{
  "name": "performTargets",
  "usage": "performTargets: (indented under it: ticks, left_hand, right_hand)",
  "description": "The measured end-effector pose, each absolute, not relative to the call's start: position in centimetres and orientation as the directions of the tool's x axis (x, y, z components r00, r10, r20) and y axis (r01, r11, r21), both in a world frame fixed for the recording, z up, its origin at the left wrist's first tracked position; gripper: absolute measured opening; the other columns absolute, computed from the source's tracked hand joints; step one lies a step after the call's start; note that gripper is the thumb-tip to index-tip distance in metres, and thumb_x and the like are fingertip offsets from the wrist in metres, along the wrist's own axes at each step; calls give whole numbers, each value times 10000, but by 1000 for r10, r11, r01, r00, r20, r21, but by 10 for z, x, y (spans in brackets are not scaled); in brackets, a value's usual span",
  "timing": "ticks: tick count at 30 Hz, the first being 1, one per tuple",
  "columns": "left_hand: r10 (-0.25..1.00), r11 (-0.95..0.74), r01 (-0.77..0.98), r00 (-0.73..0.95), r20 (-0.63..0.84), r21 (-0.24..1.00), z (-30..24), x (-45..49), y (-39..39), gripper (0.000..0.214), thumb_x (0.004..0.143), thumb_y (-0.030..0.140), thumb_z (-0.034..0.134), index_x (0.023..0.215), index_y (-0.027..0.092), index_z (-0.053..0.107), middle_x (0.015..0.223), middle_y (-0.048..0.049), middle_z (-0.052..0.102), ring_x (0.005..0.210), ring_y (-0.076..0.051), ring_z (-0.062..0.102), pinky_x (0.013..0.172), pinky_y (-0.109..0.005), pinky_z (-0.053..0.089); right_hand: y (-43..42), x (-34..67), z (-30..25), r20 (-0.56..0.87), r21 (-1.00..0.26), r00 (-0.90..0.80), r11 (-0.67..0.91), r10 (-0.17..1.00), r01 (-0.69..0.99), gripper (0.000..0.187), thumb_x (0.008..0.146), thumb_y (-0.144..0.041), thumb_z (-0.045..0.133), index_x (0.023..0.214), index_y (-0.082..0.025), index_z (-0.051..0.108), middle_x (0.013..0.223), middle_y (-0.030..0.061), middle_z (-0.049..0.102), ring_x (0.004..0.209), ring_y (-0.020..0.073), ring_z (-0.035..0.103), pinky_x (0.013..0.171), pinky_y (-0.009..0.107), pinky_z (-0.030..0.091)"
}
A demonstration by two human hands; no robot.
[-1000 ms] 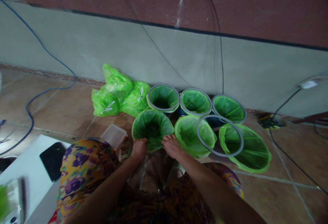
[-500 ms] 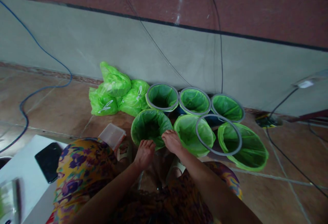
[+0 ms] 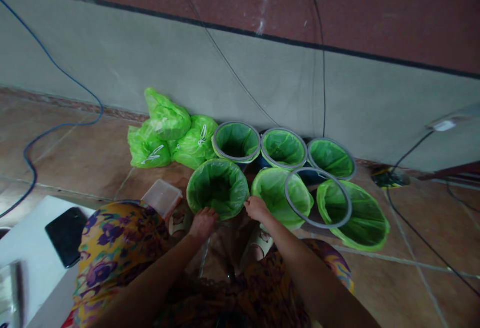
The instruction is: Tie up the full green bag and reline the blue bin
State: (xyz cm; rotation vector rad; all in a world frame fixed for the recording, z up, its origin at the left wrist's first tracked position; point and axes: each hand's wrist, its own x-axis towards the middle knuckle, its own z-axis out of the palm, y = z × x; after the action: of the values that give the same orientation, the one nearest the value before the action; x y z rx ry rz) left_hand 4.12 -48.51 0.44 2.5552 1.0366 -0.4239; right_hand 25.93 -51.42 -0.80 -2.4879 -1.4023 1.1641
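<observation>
A small bin lined with a green plastic bag stands on the floor right in front of me. My left hand rests against its near left rim, fingers curled on the bag's edge. My right hand pinches the bag's edge at the near right rim. Beside it stands a second lined bin with a loose grey ring leaning over it, and a third lined bin lies tipped at the right.
Three more ringed, lined bins stand against the grey wall. Tied green bags are piled at their left. A clear plastic box sits by my knee. A dark phone lies on a white surface. Cables cross the tiled floor.
Both hands shifted along the near rim of the front bin, the left one dropping lower and back to the rim, the right moving to the rim's right side. The bag's edge looks spread wider.
</observation>
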Motion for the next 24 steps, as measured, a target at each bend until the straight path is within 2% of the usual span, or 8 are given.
performTargets:
  ticks: [4,8,12,18,22,24]
  left_hand:
    - [616,-649,734,662,-427,200,10,39,-481,307,901,103,391,919,149,694,1005,-113,661,991,-240,571,890,-373,436]
    - [628,-634,748,646,-434,196,9,40,-481,302,879,80,403,929,151,693,1024,-115,663,1010,-247,575,901,-381,437]
    - [627,-634,746,651,-428,205,7,40,-482,305,868,64,407,928,154,693,1043,-110,667,1021,-239,582,922,-370,436]
    - [642,-618,765,625,-444,184,8,42,-482,325,888,74,388,971,130,697,1050,-133,683,1043,-250,594,938,-380,434]
    - [652,-600,779,609,-451,183,4,44,-480,340,874,43,392,1014,107,695,1063,-143,696,1053,-250,606,984,-385,412]
    - [654,-594,784,601,-459,181,1,43,-478,337,871,38,397,1009,106,697,1050,-144,702,1051,-251,613,997,-388,404]
  right_hand:
    - [-514,255,-18,-675,-487,285,-700,681,522,270,957,-232,467,792,-135,657,730,72,730,548,119,658,517,199,493]
    - [-515,258,-18,-692,-553,291,-744,661,376,276,918,-210,502,672,-142,606,613,26,686,434,72,571,412,153,422]
    - [-514,260,-15,-675,-613,306,-741,672,275,268,868,-162,506,606,-157,565,534,-7,637,396,61,523,391,148,388]
    - [-510,252,-11,-638,-666,371,-725,675,174,206,811,-143,498,616,-159,562,542,-19,627,379,49,461,388,156,351]
    - [-505,250,-10,-606,-684,393,-705,691,186,179,855,-216,520,724,-162,629,594,-15,651,411,66,470,417,175,357]
    - [-504,251,-8,-541,-673,379,-656,751,340,199,875,-256,542,747,-173,669,634,6,676,501,95,549,482,191,391]
